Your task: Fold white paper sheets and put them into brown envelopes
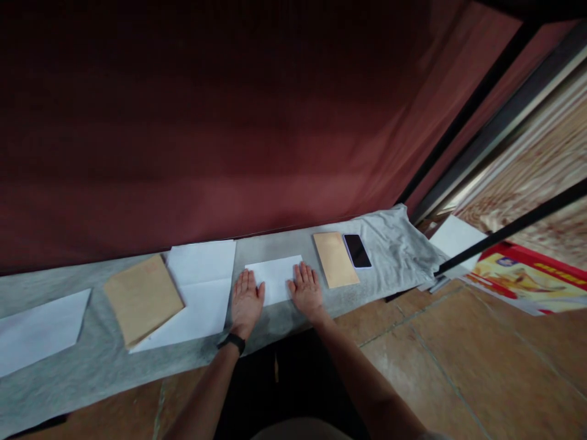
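Observation:
A folded-looking sheet of white paper (276,278) lies on the grey cloth in front of me. My left hand (246,304) rests flat on its left end, fingers stretched out and pointing away from me. On the right end lies my right hand (306,289), also flat with its fingers extended. Neither hand grips anything. A dark band (233,343) is round my left wrist. Just right of my right hand is a brown envelope (336,260), with a phone (357,251) beside it, its screen dark.
The narrow surface is covered by a grey cloth (98,366). To the left lie brown envelopes (144,299) partly over large white sheets (204,299), and more white paper (43,330) farther left. A dark red curtain (229,183) hangs behind. Black bars (513,235) and a red-yellow box (532,278) are at right.

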Demonstrator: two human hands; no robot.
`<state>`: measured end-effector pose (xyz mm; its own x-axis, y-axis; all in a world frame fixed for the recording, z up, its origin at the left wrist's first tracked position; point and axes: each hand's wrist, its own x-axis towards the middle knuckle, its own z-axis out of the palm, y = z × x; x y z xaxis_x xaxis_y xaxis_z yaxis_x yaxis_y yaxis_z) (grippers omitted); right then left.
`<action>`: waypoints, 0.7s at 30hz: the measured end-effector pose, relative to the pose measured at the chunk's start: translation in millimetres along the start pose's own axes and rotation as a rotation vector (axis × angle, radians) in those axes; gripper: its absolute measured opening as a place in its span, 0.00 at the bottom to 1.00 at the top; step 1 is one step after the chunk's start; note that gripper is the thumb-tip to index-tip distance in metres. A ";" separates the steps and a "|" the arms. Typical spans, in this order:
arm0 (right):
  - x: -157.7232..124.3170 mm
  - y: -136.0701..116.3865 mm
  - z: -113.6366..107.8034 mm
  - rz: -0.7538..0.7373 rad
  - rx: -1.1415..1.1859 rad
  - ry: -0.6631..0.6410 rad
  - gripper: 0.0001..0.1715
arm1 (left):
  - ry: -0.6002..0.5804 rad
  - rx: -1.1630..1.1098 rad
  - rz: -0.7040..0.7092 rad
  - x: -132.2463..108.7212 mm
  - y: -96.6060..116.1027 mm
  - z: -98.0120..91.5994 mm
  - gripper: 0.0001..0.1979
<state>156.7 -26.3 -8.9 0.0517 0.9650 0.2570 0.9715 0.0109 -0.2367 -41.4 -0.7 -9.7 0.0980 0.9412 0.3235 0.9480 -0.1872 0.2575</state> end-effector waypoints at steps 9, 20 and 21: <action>-19.4 10.7 -7.6 0.049 -0.030 0.018 0.34 | 0.005 0.097 0.002 -20.6 11.6 -8.2 0.30; -47.2 11.2 -13.4 -0.263 0.077 -0.056 0.29 | -0.432 0.194 0.272 -30.1 28.7 -22.3 0.25; -46.8 11.0 -15.6 -0.261 0.073 -0.068 0.29 | -0.441 0.196 0.293 -27.7 26.3 -23.9 0.25</action>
<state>168.6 -75.5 -8.9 -0.2160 0.9423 0.2557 0.9306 0.2779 -0.2383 -26.4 -38.4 9.9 0.4429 0.8941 -0.0661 0.8966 -0.4421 0.0265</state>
